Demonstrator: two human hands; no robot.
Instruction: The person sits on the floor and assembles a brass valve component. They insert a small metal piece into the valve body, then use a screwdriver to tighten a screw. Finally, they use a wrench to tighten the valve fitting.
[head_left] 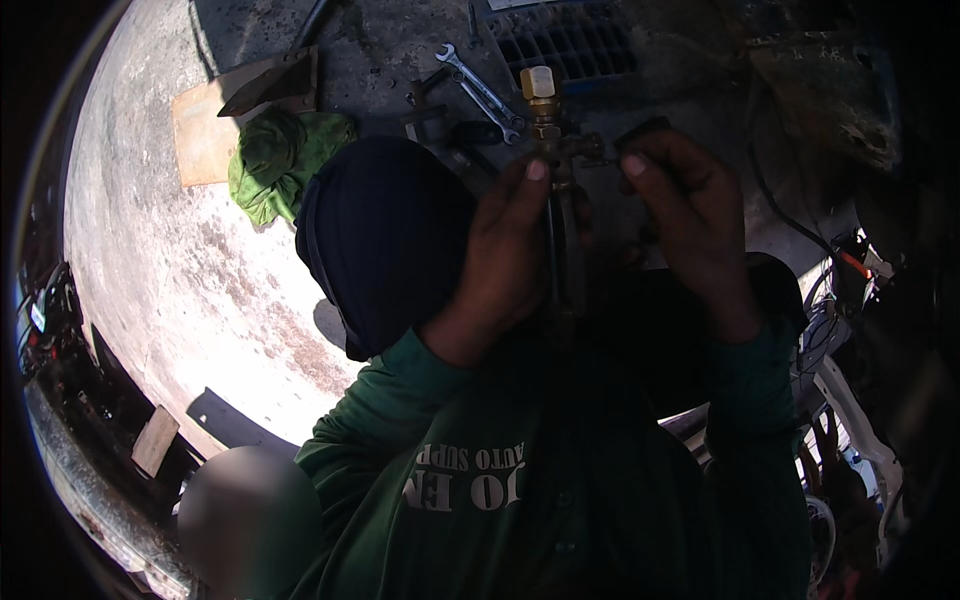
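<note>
My left hand (505, 235) is closed around a slim metal fitting (546, 128), held upright in front of my chest. A brass hex nut (540, 84) caps its top, a short stub juts out to the right, and a dark shaft runs down below my thumb. Beside that stub, my right hand (690, 200) has thumb and fingertips pinched together. Something small and dark shows at those fingers, too shaded to make out. The fitting's lower end is lost in shadow against my green shirt.
Two wrenches (485, 95) lie on the concrete floor (255, 290) beyond my hands. A dark metal grate (565, 45) is at the far side. Left are a green cloth (285, 165) and a piece of cardboard (200, 135). A dark cable (785, 215) runs at right.
</note>
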